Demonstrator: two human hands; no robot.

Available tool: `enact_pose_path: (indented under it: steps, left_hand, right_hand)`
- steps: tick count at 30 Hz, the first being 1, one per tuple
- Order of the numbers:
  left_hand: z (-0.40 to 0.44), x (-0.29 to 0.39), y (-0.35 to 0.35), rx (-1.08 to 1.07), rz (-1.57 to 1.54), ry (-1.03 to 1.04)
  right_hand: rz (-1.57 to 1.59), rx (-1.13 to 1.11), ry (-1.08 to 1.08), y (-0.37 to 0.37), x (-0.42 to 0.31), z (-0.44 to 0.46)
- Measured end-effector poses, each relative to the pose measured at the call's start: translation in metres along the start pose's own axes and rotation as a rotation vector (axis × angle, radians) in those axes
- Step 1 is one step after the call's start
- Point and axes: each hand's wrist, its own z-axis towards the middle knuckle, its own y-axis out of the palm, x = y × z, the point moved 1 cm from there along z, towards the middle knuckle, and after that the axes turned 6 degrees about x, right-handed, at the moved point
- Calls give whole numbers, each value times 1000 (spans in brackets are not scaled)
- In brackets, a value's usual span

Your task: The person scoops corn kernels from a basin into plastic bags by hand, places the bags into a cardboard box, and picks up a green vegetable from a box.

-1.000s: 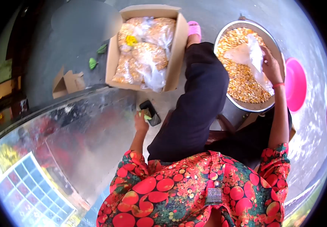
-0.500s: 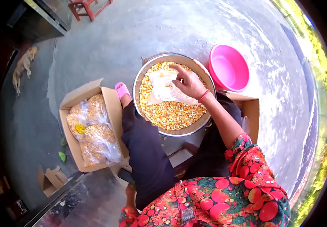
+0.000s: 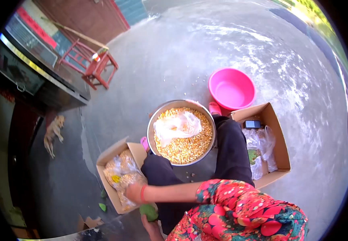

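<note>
My left hand (image 3: 151,227) is at the bottom, its fingers around a round green object (image 3: 149,212). My right hand (image 3: 134,193), with a red band at the wrist, reaches across my lap to the left, just above the green object and over the edge of the left cardboard box (image 3: 114,195); its fingertips are hard to make out. Filled clear bags (image 3: 122,164) lie in that box. Between my legs stands a round metal basin (image 3: 151,140) of yellow kernels (image 3: 186,147), with a clear plastic bag (image 3: 178,127) lying on top, untouched.
A pink basin (image 3: 232,89) stands beyond my right foot. At my right, a cardboard box (image 3: 280,152) holds plastic bags and a dark small box (image 3: 252,124). A red chair (image 3: 97,70) and a lying dog (image 3: 54,134) are at the upper left.
My right hand has left the plastic bag in the metal basin and moved down-left across my lap. The green object now shows in my left hand. The view has shifted, showing more of the right box.
</note>
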Motion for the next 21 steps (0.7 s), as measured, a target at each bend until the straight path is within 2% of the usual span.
enact_pose_path:
  steps: [1, 3, 4, 6, 7, 8, 10, 12, 14, 17, 21]
  left_hand:
    - [1, 6, -3, -24, -2, 15]
    - [4, 11, -25, -89, -205, -4]
    - [7, 13, -36, -109, -207, 6]
    - [4, 17, -59, -111, -199, -10]
    - [-30, 29, -21, 64, -232, 27]
    - [-35, 30, -14, 82, -203, 42]
    - [-33, 29, -15, 42, -130, 70]
    - [-28, 28, -4, -8, -30, 124]
    - [-26, 32, 8, -34, 61, 183]
    - [-22, 37, 21, -49, 153, 235]
    - [-17, 40, 29, -61, 230, 281]
  right_hand:
    - [57, 39, 20, 20, -16, 6]
    - [-25, -326, -180, 52, -27, 11]
    - [-40, -311, -174, 80, -30, 14]
    - [563, -348, 144, 149, -34, 20]
    - [556, -349, 138, 160, -39, 18]
    - [577, -280, 132, 169, -42, 15]
    - [584, -206, 141, 156, -42, 1]
    - [661, -422, 296, 98, -43, -16]
    - [670, -364, 273, 110, -40, -12]
    - [581, -488, 36, 112, -41, -9]
    - [685, -595, 67, 116, -34, -8]
